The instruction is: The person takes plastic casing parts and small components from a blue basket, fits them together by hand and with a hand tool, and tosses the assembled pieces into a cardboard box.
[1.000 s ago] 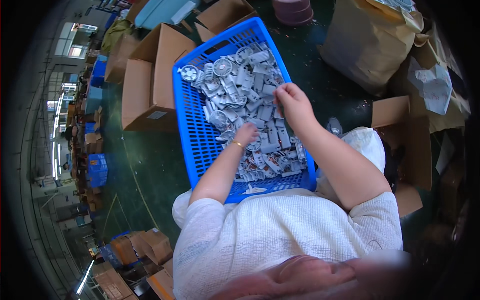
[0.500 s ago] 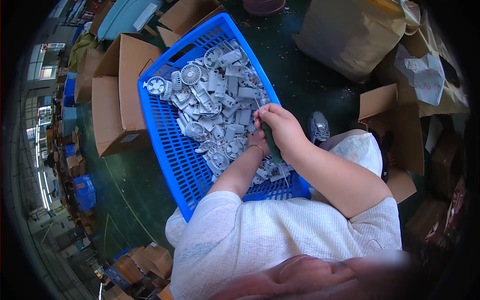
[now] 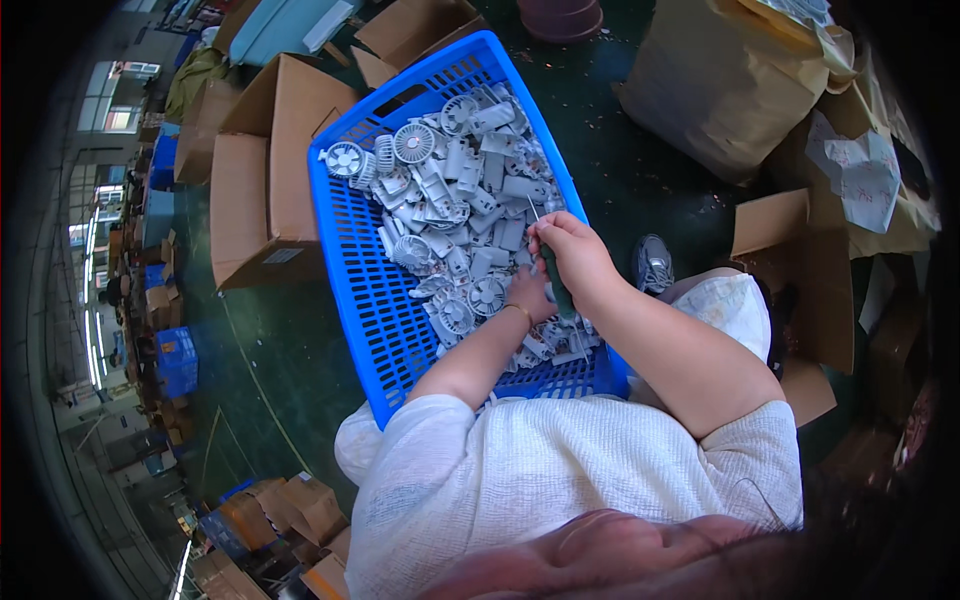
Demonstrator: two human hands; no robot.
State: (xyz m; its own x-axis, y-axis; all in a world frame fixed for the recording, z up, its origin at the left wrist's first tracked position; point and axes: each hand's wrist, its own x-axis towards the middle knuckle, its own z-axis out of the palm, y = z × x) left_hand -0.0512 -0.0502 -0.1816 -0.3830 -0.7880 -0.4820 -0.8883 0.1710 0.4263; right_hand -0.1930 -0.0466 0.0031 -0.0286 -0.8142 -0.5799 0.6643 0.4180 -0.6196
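The right hand (image 3: 578, 252) is a little right of the frame's centre, its fingers clamped on a green-handled tool (image 3: 557, 285) whose thin metal shaft stands out past the thumb toward the top of the frame. A thin pale line also shows below the handle; whether it belongs to the tool I cannot tell. The left hand (image 3: 530, 292), with a bracelet (image 3: 519, 314) at its wrist, is just beside and lower left, down among the pale fan parts (image 3: 492, 196). Whether its fingers pinch one part or only rest on several I cannot tell, since the parts crowd round them. The pile lies in the blue basket (image 3: 352, 250) at the middle of the frame, some round grilles uppermost at its upper left. A cardboard box (image 3: 290, 150) stands to the basket's left.

To work well here, I would judge, the left fingers should pin a single part firmly and keep clear of the shaft's line. The right grip is best kept full round the handle, the wrist straight, the force steady and pointed away from the left hand. Loose parts underneath probably shift under load, so a part braced against its neighbours gives the steadier footing
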